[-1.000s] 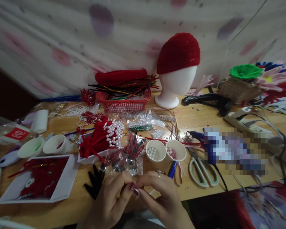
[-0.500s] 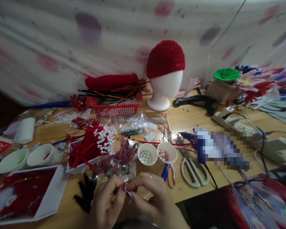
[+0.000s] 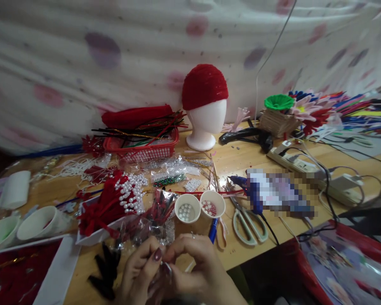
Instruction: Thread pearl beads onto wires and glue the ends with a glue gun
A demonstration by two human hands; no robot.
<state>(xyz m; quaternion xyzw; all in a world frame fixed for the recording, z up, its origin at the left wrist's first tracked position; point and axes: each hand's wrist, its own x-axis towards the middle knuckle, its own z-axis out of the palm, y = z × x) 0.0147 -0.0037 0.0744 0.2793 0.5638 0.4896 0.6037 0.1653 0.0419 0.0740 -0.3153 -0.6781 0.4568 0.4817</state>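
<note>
My left hand point(image 3: 140, 271) and my right hand point(image 3: 199, 266) meet at the near edge of the table, fingertips pinched together. Something tiny and whitish shows between them, too small and blurred to name. Just beyond the fingers lie a crumpled clear plastic bag point(image 3: 139, 228) and a pile of small clear beads point(image 3: 169, 231). A paper cup of white pearl beads point(image 3: 186, 209) stands past my right hand, beside another cup of pink and white beads point(image 3: 212, 204). Black fuzzy pieces point(image 3: 103, 271) lie left of my left hand.
Scissors point(image 3: 248, 228) and a blue glue gun point(image 3: 255, 197) lie to the right, near a power strip point(image 3: 294, 163). A white foam head point(image 3: 207, 123) wears a red cap point(image 3: 205, 87). Behind the box of red pieces point(image 3: 85, 239) stands a red basket point(image 3: 146, 153).
The view has shifted, so the table's things sit farther left. Both hands stay together; the left thumb has moved up and my fingers have shifted slightly around the tiny piece.
</note>
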